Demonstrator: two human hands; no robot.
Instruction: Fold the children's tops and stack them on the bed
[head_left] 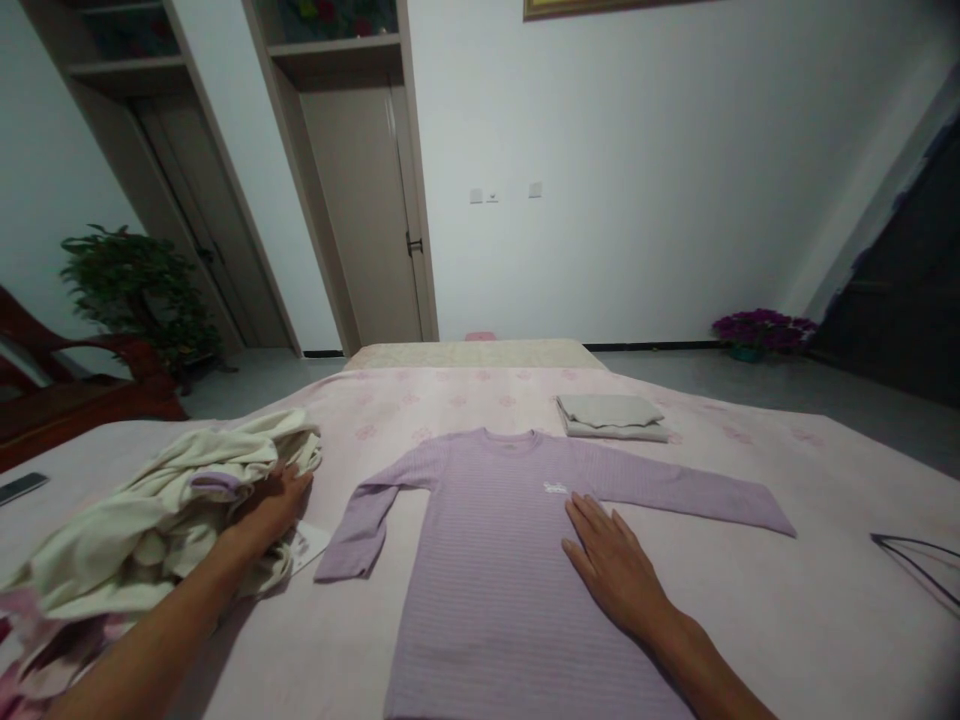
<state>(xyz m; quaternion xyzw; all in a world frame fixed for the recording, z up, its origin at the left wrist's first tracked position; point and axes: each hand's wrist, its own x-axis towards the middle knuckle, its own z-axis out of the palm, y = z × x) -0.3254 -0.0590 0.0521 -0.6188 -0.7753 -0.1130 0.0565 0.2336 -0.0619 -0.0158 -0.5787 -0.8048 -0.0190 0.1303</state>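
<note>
Well, right hand (616,565) on shirt (495,580), left hand (276,505) perhaps within piled clothes (124,520)

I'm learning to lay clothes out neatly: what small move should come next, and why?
I'd probably have the left hand leave the pale cloth pile and straighten the bent sleeve: it kinks downward, while the other sleeve lies stretched out sideways. The right hand rests flat on the lilac shirt, which could steady it.
</note>
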